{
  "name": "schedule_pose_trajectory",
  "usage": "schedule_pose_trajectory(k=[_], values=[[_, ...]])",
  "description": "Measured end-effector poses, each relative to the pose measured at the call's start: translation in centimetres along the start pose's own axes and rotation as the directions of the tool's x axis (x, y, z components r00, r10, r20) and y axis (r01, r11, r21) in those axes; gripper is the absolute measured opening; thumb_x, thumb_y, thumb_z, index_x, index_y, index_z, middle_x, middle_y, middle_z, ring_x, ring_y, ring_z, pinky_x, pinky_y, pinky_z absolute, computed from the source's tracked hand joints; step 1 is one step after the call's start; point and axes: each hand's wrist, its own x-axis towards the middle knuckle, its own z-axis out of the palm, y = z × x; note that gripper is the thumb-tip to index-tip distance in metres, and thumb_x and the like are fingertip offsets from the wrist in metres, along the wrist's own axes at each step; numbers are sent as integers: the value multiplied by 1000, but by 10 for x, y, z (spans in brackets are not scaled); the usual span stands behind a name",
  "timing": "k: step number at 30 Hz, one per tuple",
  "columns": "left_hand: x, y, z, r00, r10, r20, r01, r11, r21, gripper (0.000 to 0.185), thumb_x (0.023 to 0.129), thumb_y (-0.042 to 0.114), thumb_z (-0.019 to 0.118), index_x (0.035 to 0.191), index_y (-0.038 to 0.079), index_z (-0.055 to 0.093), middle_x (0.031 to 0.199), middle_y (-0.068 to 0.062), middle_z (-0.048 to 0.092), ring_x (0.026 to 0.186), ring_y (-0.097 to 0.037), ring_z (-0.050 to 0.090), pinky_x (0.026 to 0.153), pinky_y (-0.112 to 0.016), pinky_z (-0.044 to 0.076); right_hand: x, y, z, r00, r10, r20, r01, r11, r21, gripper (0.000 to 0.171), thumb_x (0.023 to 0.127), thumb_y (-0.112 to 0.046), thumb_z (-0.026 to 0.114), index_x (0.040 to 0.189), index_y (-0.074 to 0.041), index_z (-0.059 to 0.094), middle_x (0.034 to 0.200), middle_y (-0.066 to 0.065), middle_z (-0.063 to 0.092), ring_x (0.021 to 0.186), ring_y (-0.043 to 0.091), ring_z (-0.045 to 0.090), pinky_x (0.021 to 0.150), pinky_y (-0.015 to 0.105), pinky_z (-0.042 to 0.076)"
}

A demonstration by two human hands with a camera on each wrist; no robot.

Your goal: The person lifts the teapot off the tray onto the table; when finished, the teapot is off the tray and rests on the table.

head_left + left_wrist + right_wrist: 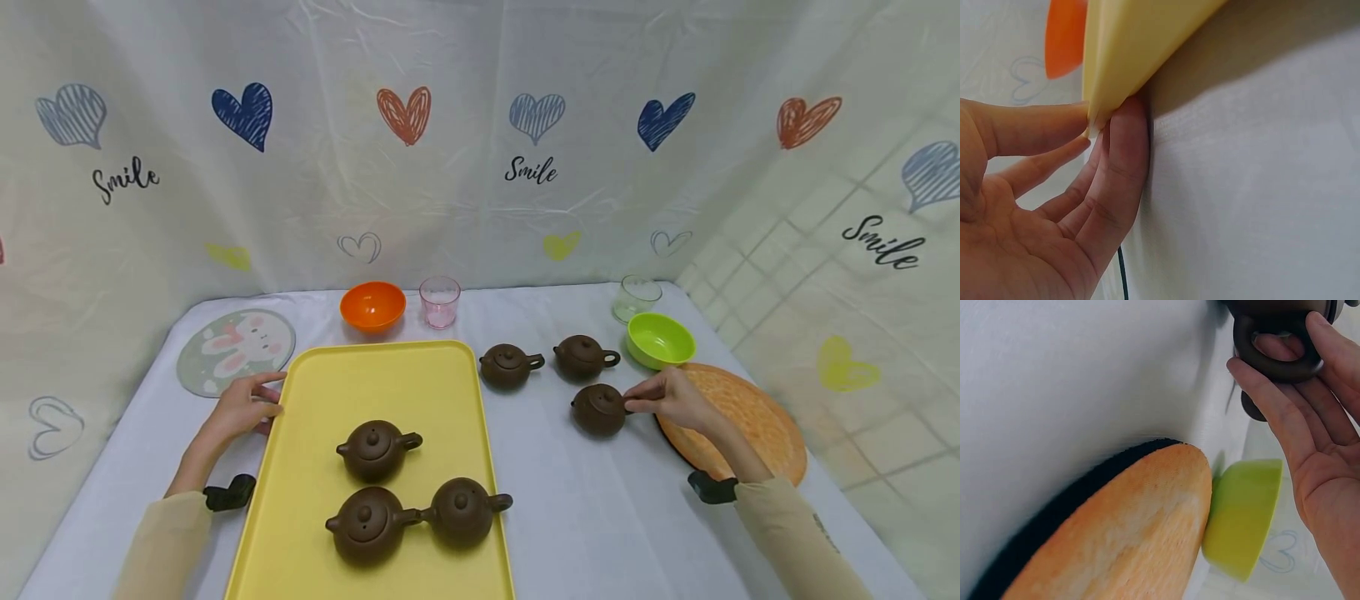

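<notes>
My right hand (632,405) pinches the ring handle (1275,369) of a brown clay teapot (597,409) that stands on the white tablecloth; in the right wrist view one finger shows through the ring. My left hand (274,395) holds the left rim of a yellow tray (315,392), thumb on top and fingers underneath (1124,156). Three more brown teapots stand on the tray: one in the middle (375,448) and two side by side at the front (367,525) (462,510). Another two teapots (508,365) (582,356) stand on the cloth right of the tray.
A green bowl (660,340) and an orange round mat (757,417) lie close to my right hand. At the back stand an orange bowl (372,305), a pink glass (439,302) and a clear glass (636,297). A rabbit mat (236,348) lies far left. Heart-print curtains enclose the table.
</notes>
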Motion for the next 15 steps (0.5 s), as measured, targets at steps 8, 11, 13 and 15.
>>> schedule_pose_trajectory(k=[8, 11, 13, 15], values=[[-1, 1, 0, 1000, 2, -6, -2, 1000, 6, 64, 82, -2, 59, 141, -11, 36, 98, -21, 55, 68, -18, 62, 58, -34, 59, -2, -2, 1, 1000, 26, -14, -26, 1000, -3, 19, 83, -6, 72, 96, 8, 73, 88, 15, 73, 79, 2, 64, 67, 19, 53], [-1, 1, 1, 1000, 6, -7, -6, 1000, 5, 64, 82, -2, 59, 141, -11, 36, 98, -21, 55, 68, -18, 62, 58, -34, 59, -3, -4, 2, 999, 48, -26, -48, 999, -4, 20, 83, -8, 73, 97, 7, 73, 89, 15, 73, 79, 3, 65, 68, 19, 53], [-1, 1, 1, 1000, 9, -7, -9, 1000, 4, 64, 82, -2, 59, 141, -11, 36, 97, -21, 55, 68, -18, 62, 58, -34, 59, -3, -5, 2, 998, 59, -38, -59, 998, -2, 21, 82, -9, 73, 97, 6, 73, 89, 15, 73, 78, 5, 66, 68, 20, 53], [-2, 1, 1, 1000, 12, -8, -12, 1000, 5, 64, 82, -2, 59, 141, -11, 36, 97, -21, 55, 68, -18, 62, 58, -34, 59, -4, -5, 3, 996, 70, -54, -70, 998, -1, 22, 82, -9, 74, 97, 6, 73, 89, 15, 73, 77, 6, 66, 68, 20, 53]])
